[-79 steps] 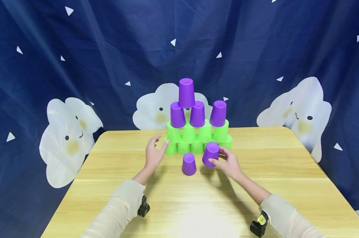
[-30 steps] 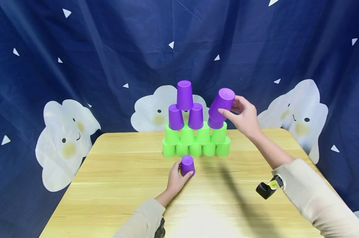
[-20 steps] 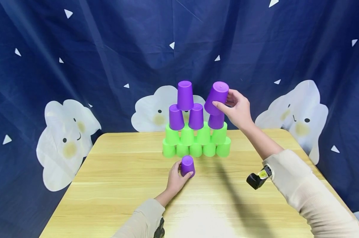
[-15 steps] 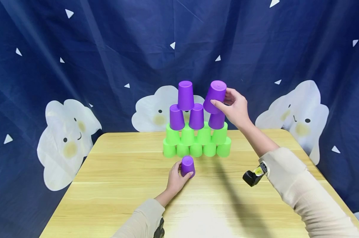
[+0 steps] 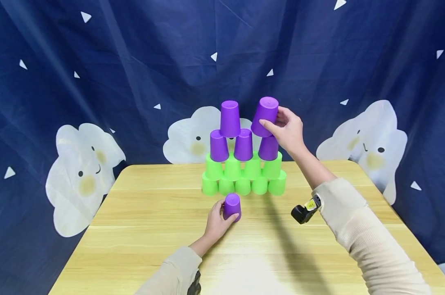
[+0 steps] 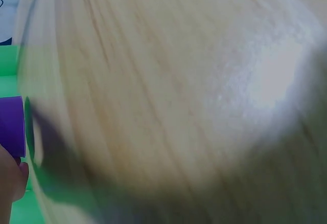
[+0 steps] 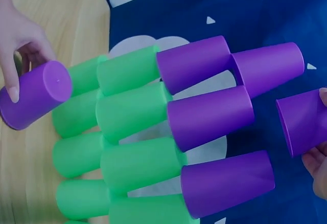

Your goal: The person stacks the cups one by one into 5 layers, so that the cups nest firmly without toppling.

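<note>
Upside-down cups form a stepped stack: two rows of green cups (image 5: 252, 168) below, three purple cups (image 5: 243, 145) above them, and one purple cup (image 5: 230, 119) on top at the left. My right hand (image 5: 290, 129) holds another inverted purple cup (image 5: 265, 116), slightly tilted, over the right part of the purple row; in the right wrist view this held cup (image 7: 306, 121) is apart from the stack. My left hand (image 5: 216, 223) grips a purple cup (image 5: 232, 207) at the table in front of the stack. That cup (image 6: 11, 127) shows only partly in the left wrist view.
The wooden table (image 5: 152, 205) carries the stack near its back edge. Behind hangs a dark blue curtain (image 5: 185, 53) with white clouds and triangles. A bright glare (image 5: 249, 270) lies on the front of the table.
My right hand has lifted its cup from in front of the stack to above the purple row, lately drifting left. My left hand has moved from the stack's left side and taken hold of the front cup.
</note>
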Demonstrator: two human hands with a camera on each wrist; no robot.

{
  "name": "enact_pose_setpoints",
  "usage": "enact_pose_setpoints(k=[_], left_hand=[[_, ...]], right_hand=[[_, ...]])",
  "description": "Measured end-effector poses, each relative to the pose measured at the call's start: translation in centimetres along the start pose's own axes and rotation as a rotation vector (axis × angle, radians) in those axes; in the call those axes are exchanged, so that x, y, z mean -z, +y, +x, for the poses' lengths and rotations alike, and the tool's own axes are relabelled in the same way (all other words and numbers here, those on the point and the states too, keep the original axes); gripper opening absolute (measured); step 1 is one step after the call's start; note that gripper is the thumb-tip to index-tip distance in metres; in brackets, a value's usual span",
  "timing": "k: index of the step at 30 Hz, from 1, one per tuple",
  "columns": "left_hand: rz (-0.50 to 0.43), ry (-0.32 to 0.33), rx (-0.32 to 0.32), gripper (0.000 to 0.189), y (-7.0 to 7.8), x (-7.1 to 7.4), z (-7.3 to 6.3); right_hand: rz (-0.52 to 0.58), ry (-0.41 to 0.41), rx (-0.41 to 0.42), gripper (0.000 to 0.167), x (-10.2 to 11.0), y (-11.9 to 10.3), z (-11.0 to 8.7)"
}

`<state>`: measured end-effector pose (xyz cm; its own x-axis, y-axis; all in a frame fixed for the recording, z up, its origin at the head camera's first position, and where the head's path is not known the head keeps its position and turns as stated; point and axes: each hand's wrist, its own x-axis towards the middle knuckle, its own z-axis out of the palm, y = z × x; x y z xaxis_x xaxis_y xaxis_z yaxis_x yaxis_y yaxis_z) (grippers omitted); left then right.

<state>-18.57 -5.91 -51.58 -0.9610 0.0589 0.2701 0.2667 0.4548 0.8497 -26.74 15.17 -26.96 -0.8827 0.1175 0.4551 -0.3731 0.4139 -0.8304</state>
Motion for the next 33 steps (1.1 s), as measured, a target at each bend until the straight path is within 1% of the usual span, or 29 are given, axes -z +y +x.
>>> enact_pose_setpoints(k=[6,11,15,18,25,29,33], left_hand=[[0.008,-0.021,0.038,0.059,0.6,0.8,0.2],[-0.011,-0.029,0.021,0.060,1.1,1.8,0.6],[0.002,-0.022,-0.001,0.061,1.5,2.7,1.0],[0.015,-0.021,-0.019,0.061,1.9,3.3,1.4],[-0.006,-0.043,-0.054,0.060,3.4,4.4,2.9],[-0.030,-0.043,-0.068,0.059,4.6,5.0,3.9],[-0.027,-0.040,-0.082,0.057,5.8,5.7,4.6]], right_hand=[[0.011,-0.010,-0.017,0.051,-0.3,0.0,0.5],[0.000,-0.035,-0.038,0.052,-0.4,0.4,0.8],[-0.021,-0.067,-0.051,0.054,-0.6,0.6,1.1],[-0.027,-0.073,-0.062,0.055,-0.8,0.6,1.3],[-0.029,-0.071,-0.119,0.056,-1.2,0.7,1.5],[-0.041,-0.058,-0.125,0.055,-1.2,0.8,1.5],[-0.040,-0.051,-0.124,0.055,-1.2,0.7,1.6]])
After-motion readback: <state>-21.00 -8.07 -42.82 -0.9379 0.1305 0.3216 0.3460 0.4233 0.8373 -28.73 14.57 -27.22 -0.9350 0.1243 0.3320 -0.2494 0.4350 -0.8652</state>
